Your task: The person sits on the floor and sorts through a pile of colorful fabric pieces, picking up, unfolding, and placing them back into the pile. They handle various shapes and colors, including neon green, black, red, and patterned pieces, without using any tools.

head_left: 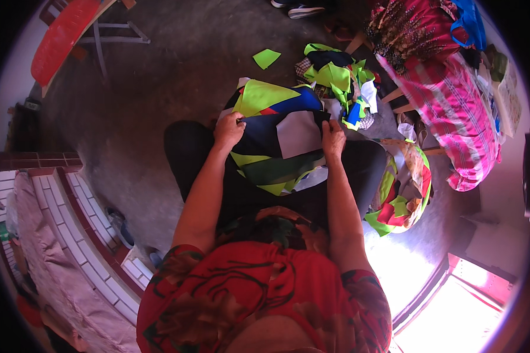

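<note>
A patchwork cloth [300, 135] of dark navy and grey pieces is stretched between my hands above my lap. My left hand [228, 130] pinches its left end, fingers closed. At the opposite end my right hand [334, 140] grips the edge between thumb and fingers. Under and beyond it lies more pieced fabric [265, 94] in yellow-green, blue and black. Dark green and yellow-green fabric [277, 172] hangs below the navy part, over my thighs. I cannot tell whether these layers are joined.
A heap of fabric scraps [335, 76] lies ahead on the right, with a single yellow-green scrap [267, 59] on the floor beside it. By my right knee sits a round bundle of colourful cloth [403, 188]. Pink plaid cloth [447, 117] drapes over furniture at the right.
</note>
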`<action>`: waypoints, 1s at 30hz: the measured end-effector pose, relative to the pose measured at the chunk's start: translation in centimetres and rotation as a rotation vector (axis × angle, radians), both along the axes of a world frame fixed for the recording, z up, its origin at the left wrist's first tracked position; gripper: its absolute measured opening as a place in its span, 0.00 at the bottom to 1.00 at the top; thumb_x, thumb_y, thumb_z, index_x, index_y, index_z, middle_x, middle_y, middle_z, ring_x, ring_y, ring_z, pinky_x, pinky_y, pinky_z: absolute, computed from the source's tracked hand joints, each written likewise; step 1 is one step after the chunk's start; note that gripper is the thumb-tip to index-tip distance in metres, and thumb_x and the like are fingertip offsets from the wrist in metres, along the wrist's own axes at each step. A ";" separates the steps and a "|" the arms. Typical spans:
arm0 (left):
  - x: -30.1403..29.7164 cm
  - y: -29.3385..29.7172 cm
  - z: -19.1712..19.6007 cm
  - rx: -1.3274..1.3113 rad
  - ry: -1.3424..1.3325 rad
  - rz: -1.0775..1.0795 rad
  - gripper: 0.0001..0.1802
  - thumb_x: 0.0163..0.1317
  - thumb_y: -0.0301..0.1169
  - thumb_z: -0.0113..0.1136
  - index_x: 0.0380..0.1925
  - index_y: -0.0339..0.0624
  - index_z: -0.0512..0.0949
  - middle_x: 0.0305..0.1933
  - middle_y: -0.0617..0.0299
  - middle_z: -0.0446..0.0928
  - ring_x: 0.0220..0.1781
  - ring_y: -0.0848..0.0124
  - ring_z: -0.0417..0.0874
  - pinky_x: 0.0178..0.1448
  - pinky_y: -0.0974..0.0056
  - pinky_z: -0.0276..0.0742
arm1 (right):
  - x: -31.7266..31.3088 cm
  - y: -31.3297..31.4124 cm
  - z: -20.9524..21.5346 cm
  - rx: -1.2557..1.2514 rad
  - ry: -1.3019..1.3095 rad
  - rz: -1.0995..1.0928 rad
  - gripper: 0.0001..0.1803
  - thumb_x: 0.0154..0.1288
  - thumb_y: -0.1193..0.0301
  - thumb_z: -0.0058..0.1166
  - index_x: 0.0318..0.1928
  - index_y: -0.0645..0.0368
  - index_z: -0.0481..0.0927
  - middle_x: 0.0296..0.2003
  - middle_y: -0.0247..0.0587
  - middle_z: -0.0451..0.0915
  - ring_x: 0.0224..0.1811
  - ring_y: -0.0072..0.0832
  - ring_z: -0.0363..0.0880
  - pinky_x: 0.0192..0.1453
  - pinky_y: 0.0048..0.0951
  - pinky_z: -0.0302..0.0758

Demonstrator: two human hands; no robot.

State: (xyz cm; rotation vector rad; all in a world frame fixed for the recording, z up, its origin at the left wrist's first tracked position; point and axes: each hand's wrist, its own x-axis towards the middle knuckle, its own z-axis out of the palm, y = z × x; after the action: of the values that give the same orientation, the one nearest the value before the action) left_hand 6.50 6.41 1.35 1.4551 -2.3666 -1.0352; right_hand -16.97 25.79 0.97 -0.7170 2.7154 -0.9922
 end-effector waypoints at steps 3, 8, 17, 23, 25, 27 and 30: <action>0.2 -0.6 -1.2 -0.032 0.124 -0.020 0.12 0.55 0.31 0.63 0.40 0.42 0.80 0.39 0.52 0.82 0.42 0.59 0.84 0.47 0.60 0.77 | -0.3 -0.6 1.0 -0.064 0.141 -0.019 0.15 0.67 0.56 0.48 0.41 0.54 0.77 0.32 0.54 0.81 0.38 0.55 0.78 0.41 0.50 0.73; 0.3 -1.4 -1.8 -0.011 0.220 0.038 0.13 0.56 0.35 0.63 0.41 0.46 0.80 0.42 0.50 0.80 0.47 0.52 0.81 0.48 0.53 0.75 | -3.3 -2.4 2.5 -0.061 0.245 -0.036 0.16 0.68 0.57 0.46 0.45 0.55 0.76 0.35 0.54 0.81 0.38 0.57 0.79 0.40 0.52 0.73; -1.9 -1.5 -0.3 -0.069 0.133 0.141 0.15 0.55 0.32 0.64 0.44 0.47 0.77 0.43 0.51 0.79 0.48 0.51 0.80 0.47 0.52 0.76 | -9.9 -5.0 0.6 -0.071 0.167 0.020 0.17 0.64 0.56 0.50 0.40 0.55 0.82 0.35 0.53 0.82 0.40 0.52 0.81 0.43 0.47 0.75; -1.8 -0.3 0.4 -0.288 0.001 0.127 0.17 0.50 0.26 0.65 0.42 0.48 0.77 0.52 0.55 0.74 0.57 0.54 0.73 0.57 0.53 0.70 | -5.6 -4.8 1.5 -0.190 0.259 0.284 0.14 0.58 0.66 0.58 0.44 0.56 0.80 0.39 0.50 0.82 0.42 0.48 0.80 0.47 0.42 0.75; -2.1 -0.1 0.6 -0.425 -0.025 0.058 0.16 0.49 0.25 0.65 0.40 0.49 0.78 0.54 0.56 0.72 0.60 0.56 0.70 0.60 0.53 0.67 | -2.9 -4.7 1.3 -0.117 0.277 0.415 0.17 0.55 0.67 0.62 0.47 0.53 0.78 0.43 0.44 0.79 0.46 0.45 0.76 0.53 0.40 0.72; -2.1 -0.1 0.5 -0.501 -0.039 -0.021 0.16 0.47 0.24 0.65 0.38 0.49 0.79 0.54 0.57 0.71 0.61 0.58 0.67 0.62 0.53 0.64 | -0.1 -4.9 1.3 -0.068 0.312 0.528 0.21 0.54 0.63 0.64 0.48 0.52 0.76 0.46 0.43 0.78 0.50 0.44 0.75 0.54 0.41 0.72; -1.6 0.0 -0.4 -0.557 -0.114 -0.056 0.15 0.46 0.23 0.64 0.36 0.49 0.79 0.50 0.57 0.72 0.59 0.58 0.70 0.59 0.52 0.66 | 3.0 -5.7 0.7 0.002 0.328 0.569 0.24 0.52 0.60 0.66 0.49 0.53 0.75 0.46 0.43 0.78 0.50 0.44 0.75 0.53 0.41 0.73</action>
State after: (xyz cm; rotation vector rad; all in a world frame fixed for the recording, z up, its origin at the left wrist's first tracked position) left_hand 4.92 6.41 0.91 1.2611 -2.4985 -0.2572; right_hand -13.99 20.10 1.63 -1.6533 2.4965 -0.7797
